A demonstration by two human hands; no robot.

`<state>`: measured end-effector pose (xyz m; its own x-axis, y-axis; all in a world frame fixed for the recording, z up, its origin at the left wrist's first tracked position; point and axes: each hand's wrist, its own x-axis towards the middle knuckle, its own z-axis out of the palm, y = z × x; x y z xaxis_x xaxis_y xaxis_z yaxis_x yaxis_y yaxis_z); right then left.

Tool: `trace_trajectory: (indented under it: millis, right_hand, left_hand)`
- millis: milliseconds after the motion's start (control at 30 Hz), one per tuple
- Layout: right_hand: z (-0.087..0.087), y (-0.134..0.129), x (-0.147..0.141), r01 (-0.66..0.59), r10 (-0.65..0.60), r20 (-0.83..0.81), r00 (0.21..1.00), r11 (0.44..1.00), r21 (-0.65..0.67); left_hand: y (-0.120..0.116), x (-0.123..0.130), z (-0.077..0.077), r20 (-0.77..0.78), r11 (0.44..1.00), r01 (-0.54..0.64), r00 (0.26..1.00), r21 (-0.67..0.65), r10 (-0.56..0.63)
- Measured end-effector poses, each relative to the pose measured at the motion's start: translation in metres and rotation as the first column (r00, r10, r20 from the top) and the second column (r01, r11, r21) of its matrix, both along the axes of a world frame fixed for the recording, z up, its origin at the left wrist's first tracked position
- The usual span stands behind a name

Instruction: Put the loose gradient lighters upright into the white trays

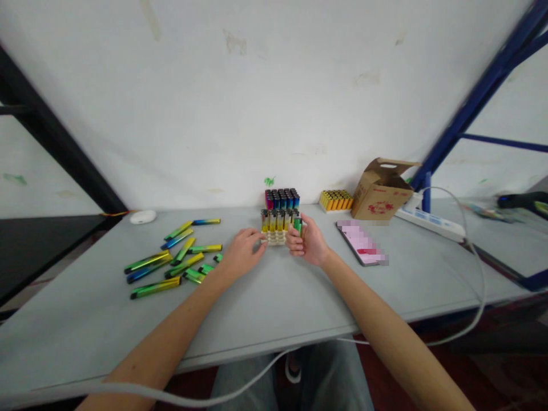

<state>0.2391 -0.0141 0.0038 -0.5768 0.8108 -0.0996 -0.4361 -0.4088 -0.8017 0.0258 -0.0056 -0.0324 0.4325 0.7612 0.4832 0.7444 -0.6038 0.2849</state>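
Note:
Near the table's middle stands a cream rack (pixel 276 238) with several upright gold and dark lighters (pixel 279 221) in its back rows. The front rows of the rack show bare slots. My right hand (pixel 309 240) is wrapped round a green lighter (pixel 297 226) at the rack's right side, holding it upright. My left hand (pixel 245 249) rests at the rack's left front corner, fingers bent and fingertips by its edge; whether they pinch anything is too small to tell. Loose green, yellow and blue lighters (pixel 184 265) lie scattered on the left of the table.
Behind the rack stand dark blue and purple lighters (pixel 282 198). Further right are a block of orange lighters (pixel 337 200), an open cardboard box (pixel 380 191), a phone (pixel 359 242) and a power strip (pixel 432 222). A white cable (pixel 483 285) hangs across the front edge. A white case (pixel 142 217) sits back left.

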Motion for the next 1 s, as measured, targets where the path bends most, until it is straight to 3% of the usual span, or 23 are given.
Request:
trace_trajectory:
  millis: [300,633,867,1000]
  right_hand:
    - [0.0,-0.0029,-0.0044,0.077,-0.078,0.005,0.997,0.995,0.059]
    - [-0.0028,-0.0024,-0.0047,0.029,-0.035,0.075,0.997,0.997,0.074]
    - [-0.005,-0.0001,-0.0051,0.016,-0.015,0.108,0.994,1.0,-0.009]
    - [-0.0012,-0.0023,-0.0041,-0.053,0.059,0.079,0.995,0.996,-0.069]
  left_hand:
    - [-0.0002,0.0001,-0.0009,0.015,1.0,0.017,1.0,-0.012,-0.017]
    - [-0.0008,0.0009,-0.0017,-0.001,1.0,0.003,1.0,-0.005,-0.003]
    - [-0.0035,0.0026,0.0006,0.005,1.0,-0.011,1.0,-0.01,0.011]
    - [-0.0045,0.0028,0.0006,0.028,1.0,-0.008,1.0,-0.024,0.009]
